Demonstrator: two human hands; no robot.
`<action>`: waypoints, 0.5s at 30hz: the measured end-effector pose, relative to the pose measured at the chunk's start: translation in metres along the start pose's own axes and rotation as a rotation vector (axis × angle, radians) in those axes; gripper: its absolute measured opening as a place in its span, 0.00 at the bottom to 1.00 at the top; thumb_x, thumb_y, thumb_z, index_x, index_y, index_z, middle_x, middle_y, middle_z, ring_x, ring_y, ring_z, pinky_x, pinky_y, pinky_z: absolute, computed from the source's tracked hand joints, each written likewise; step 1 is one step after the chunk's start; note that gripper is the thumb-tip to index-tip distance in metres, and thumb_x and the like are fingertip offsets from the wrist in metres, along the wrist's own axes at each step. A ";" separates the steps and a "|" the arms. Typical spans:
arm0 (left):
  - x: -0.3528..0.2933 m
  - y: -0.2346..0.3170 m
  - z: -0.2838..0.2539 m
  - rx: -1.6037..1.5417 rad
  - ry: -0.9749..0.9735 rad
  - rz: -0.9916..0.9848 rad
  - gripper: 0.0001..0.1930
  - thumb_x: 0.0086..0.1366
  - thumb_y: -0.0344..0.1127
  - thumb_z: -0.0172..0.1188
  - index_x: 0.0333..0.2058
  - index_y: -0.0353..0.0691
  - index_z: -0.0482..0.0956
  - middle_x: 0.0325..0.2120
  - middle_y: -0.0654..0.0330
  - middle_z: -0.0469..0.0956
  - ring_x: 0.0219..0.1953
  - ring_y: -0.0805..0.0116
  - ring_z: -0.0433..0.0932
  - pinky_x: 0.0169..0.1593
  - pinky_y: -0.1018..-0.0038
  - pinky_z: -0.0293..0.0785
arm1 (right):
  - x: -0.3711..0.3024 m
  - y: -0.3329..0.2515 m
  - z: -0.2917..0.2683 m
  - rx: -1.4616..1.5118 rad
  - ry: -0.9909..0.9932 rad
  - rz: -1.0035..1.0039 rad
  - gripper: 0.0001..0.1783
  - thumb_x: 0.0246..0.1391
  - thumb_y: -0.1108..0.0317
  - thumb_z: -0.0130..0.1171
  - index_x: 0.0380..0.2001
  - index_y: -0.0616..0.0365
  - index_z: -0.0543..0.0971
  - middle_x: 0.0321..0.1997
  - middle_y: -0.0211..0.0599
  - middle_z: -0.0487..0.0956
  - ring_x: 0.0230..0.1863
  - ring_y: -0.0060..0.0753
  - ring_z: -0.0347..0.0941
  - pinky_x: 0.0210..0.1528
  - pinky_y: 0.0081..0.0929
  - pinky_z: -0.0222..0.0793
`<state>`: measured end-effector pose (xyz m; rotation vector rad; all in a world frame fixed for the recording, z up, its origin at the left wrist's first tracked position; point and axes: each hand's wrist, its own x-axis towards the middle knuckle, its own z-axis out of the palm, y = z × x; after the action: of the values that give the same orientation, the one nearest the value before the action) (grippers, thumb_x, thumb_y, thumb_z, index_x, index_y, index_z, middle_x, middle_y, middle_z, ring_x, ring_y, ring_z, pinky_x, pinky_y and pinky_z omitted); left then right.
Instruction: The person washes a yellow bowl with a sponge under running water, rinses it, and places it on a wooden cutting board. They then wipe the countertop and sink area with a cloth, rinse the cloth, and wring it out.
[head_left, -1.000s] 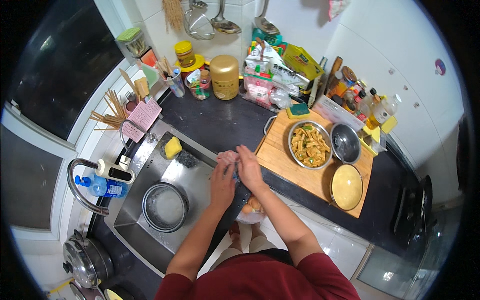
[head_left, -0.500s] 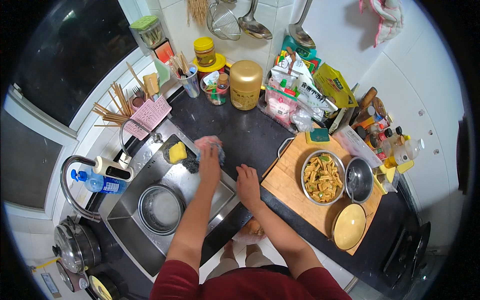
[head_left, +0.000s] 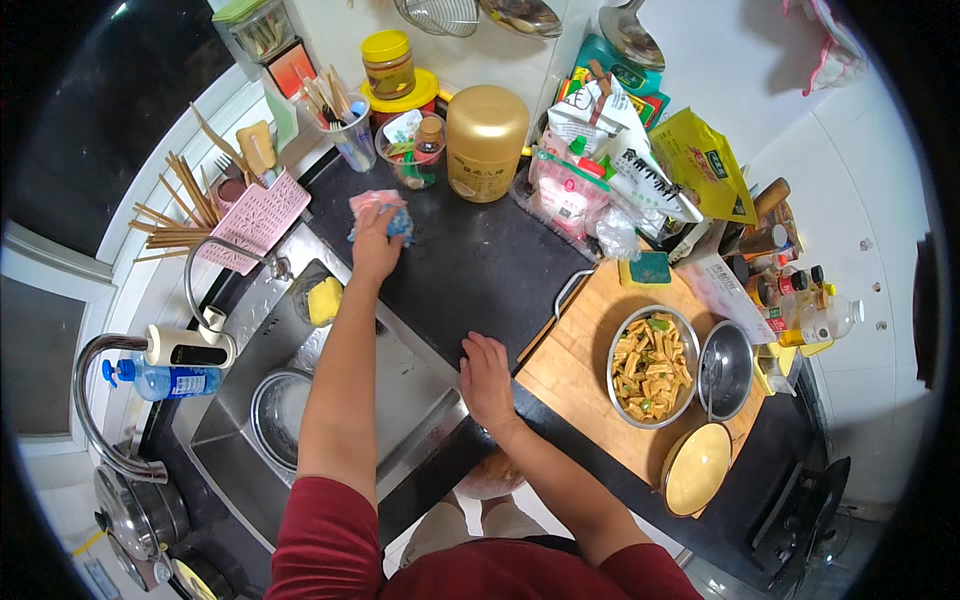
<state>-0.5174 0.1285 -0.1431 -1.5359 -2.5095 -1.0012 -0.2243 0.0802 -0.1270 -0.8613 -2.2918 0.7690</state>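
My left hand (head_left: pixel 374 248) reaches far over the sink's corner and presses a crumpled pink and blue cloth (head_left: pixel 399 217) onto the black countertop (head_left: pixel 450 270). The cloth bunches under its fingers, near the back of the counter. Closer to me, my right hand (head_left: pixel 486 380) rests on the counter by its front edge, fingers stretched out, holding nothing. It lies between the steel sink (head_left: pixel 425 385) and the wooden cutting board (head_left: pixel 570 370).
A round pan (head_left: pixel 275 415), partly behind my left forearm, and a yellow sponge (head_left: pixel 324 301) are in the sink. On the board stand a bowl of cut food (head_left: pixel 650 365), a metal bowl (head_left: pixel 727 365) and a yellow bowl (head_left: pixel 697 470). A gold canister (head_left: pixel 487 140) stands behind.
My left hand has slid the cloth away from the sink's edge toward the back of the counter. My right hand stays by the front edge. The whole view has shifted somewhat.
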 end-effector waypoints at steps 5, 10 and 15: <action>-0.048 0.039 -0.008 -0.190 -0.189 0.154 0.22 0.43 0.24 0.61 0.42 0.41 0.76 0.52 0.51 0.69 0.60 0.50 0.62 0.62 0.63 0.58 | 0.001 -0.003 -0.004 0.086 0.051 0.001 0.16 0.49 0.79 0.52 0.44 0.65 0.72 0.49 0.50 0.72 0.51 0.53 0.65 0.55 0.39 0.63; -0.112 0.085 -0.014 -0.330 -0.285 0.342 0.21 0.42 0.21 0.58 0.39 0.44 0.77 0.48 0.57 0.72 0.58 0.52 0.64 0.61 0.62 0.59 | -0.006 -0.004 -0.017 0.236 0.260 0.090 0.14 0.51 0.81 0.50 0.43 0.63 0.72 0.46 0.47 0.75 0.49 0.49 0.69 0.53 0.36 0.64; -0.190 0.125 -0.019 -0.484 -0.401 0.468 0.19 0.39 0.22 0.57 0.35 0.41 0.76 0.42 0.57 0.73 0.52 0.51 0.68 0.56 0.59 0.63 | -0.023 -0.027 -0.055 0.264 0.305 0.154 0.11 0.55 0.76 0.49 0.42 0.62 0.73 0.43 0.47 0.75 0.45 0.45 0.72 0.49 0.34 0.67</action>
<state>-0.3250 0.0071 -0.1311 -2.5307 -2.0062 -1.3865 -0.1831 0.0634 -0.0784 -0.9647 -1.8272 0.9134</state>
